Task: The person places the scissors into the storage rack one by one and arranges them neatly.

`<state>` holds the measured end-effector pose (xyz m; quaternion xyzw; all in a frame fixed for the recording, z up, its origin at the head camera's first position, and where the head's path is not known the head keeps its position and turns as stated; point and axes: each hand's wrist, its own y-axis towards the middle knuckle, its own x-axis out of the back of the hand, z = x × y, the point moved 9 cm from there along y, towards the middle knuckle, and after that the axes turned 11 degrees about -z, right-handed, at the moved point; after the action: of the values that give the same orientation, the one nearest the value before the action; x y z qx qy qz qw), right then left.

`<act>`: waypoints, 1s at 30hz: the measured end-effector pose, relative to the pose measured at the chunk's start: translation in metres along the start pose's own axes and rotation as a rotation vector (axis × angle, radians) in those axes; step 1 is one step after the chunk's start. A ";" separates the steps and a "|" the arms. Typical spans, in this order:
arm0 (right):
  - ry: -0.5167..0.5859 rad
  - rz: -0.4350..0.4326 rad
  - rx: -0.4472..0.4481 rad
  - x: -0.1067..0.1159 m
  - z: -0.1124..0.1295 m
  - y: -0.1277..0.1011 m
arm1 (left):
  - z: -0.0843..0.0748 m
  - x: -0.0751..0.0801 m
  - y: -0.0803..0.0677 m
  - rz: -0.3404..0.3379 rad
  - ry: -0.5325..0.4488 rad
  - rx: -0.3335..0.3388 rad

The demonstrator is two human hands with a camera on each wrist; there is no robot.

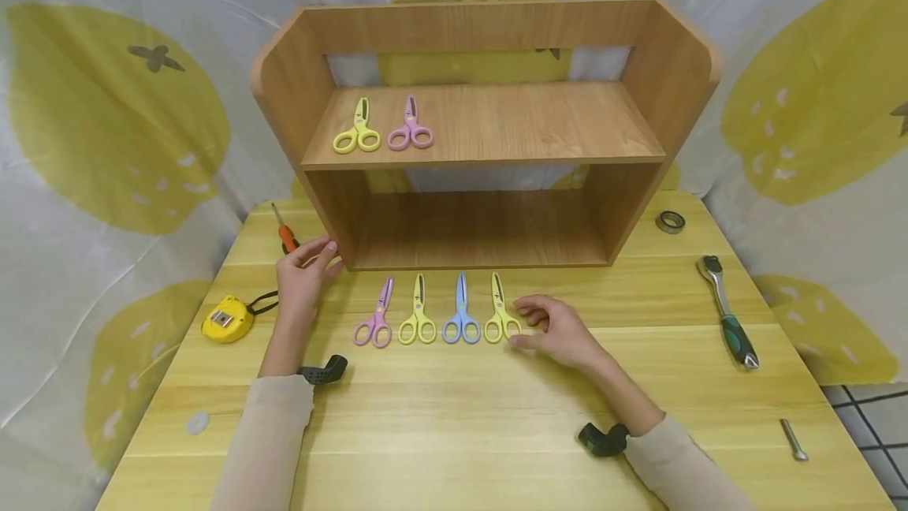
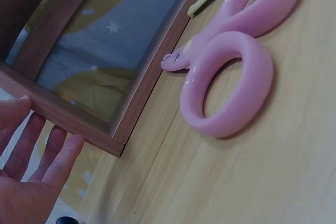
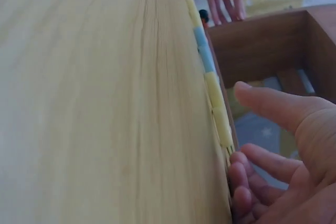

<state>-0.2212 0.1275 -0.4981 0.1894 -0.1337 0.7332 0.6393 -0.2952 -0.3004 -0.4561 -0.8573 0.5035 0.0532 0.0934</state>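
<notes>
My left hand [image 1: 301, 278] is at the lower left corner of a wooden shelf [image 1: 489, 128], its fingertips right at the side panel. In the left wrist view those fingers are spread along the panel's edge. On the table before the shelf lies a row of small scissors: pink scissors [image 1: 379, 315], yellow scissors [image 1: 418, 310], blue scissors [image 1: 462, 310] and, rightmost, another yellow pair [image 1: 498, 310]. Beside that last pair's handles is my right hand [image 1: 563, 333], thumb and fingers apart with nothing gripped between them. Yellow scissors [image 1: 359, 128] and pink scissors [image 1: 411, 126] lie on the upper board's left part.
To the left are a screwdriver [image 1: 285, 235], a yellow tape measure [image 1: 227, 320] and a white disc [image 1: 197, 423]. On the right lie a roll of tape [image 1: 670, 221], a ratchet wrench [image 1: 729, 314] and a bolt [image 1: 794, 440]. A lemon-patterned curtain [image 1: 120, 180] surrounds the table.
</notes>
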 end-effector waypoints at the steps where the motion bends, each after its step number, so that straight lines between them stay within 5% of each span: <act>1: -0.015 -0.006 0.007 -0.001 0.000 0.000 | 0.000 0.000 0.000 -0.003 -0.003 0.001; 16: -0.246 -0.091 0.020 -0.009 0.007 0.003 | 0.000 0.000 0.001 -0.005 -0.003 -0.016; 30: -0.160 -0.072 -0.062 -0.001 0.016 0.002 | -0.002 0.000 0.000 -0.001 0.000 -0.011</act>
<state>-0.2210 0.1194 -0.4845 0.2325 -0.2000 0.6877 0.6581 -0.2948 -0.3004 -0.4544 -0.8581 0.5026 0.0558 0.0888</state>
